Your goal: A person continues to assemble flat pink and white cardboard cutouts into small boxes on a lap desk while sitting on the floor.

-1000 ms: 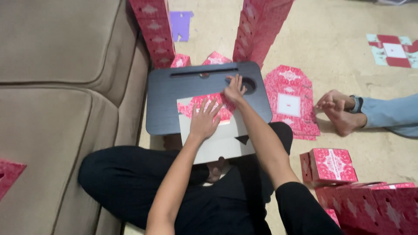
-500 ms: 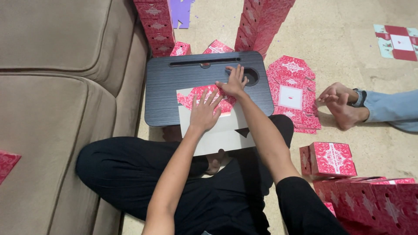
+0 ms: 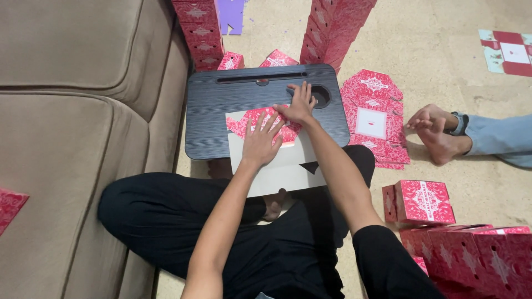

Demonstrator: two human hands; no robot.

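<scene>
Now both hands lie spread flat: the left hand [image 3: 261,139] and right hand [image 3: 300,105] press the flat box blank [image 3: 277,158] on the dark worktop [image 3: 221,111]. Beneath the left grip, the blank overhangs the near edge; uneven pressure could skew the fold.

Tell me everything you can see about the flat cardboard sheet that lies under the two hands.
The cardboard sheet is an unfolded box blank, lying flat with its plain pale inner side up. A flap folded over at its far end shows the pink-red patterned outer side. It looks like thin printed card. It rests on the dark lap desk and overhangs the near edge above the person's legs. The left hand presses flat on it with spread fingers; the right hand presses the folded flap.
</scene>
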